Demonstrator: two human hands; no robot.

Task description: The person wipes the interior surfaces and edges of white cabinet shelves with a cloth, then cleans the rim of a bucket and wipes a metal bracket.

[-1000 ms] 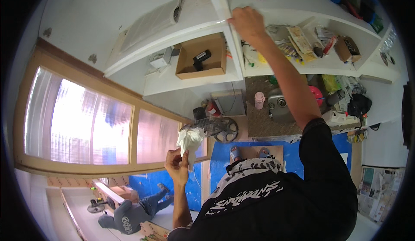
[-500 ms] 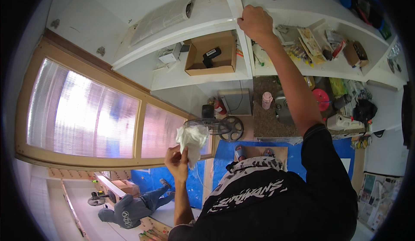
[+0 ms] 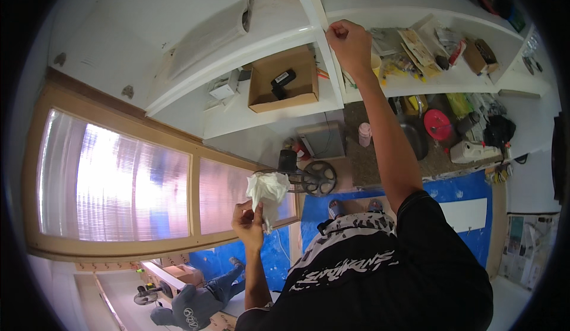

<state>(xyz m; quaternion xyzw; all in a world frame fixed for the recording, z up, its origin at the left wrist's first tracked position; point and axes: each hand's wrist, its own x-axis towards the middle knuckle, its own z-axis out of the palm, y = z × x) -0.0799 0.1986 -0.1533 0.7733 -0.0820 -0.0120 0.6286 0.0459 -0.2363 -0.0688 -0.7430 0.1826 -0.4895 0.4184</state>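
Observation:
A crumpled white wad (image 3: 268, 191), thin like tissue or plastic film, is pinched in the fingers of my left hand (image 3: 247, 223), in front of the framed window. My right arm reaches up to the open white cabinet. There my right hand (image 3: 350, 45), its fingers curled together, is against or just beside the upright white divider (image 3: 325, 34). Whatever its fingertips hold, if anything, is too small to make out. Left of the divider, a cardboard box (image 3: 282, 102) with a black object (image 3: 283, 84) in it sits on the lower shelf. Above it lies a pale rolled sheet (image 3: 208, 43).
Packets and small tools (image 3: 418, 55) fill the right shelf. Below, a stone counter (image 3: 374, 168) carries a pink bottle (image 3: 364, 134) and a red lid-like disc (image 3: 437, 124). A fan (image 3: 288, 179) stands by the window (image 3: 119, 176). Another person (image 3: 196, 304) is at lower left.
My right hand has turned and slid slightly down along the divider, fingers now curled in a pinch. The view has shifted a little. My left hand still holds the white wad.

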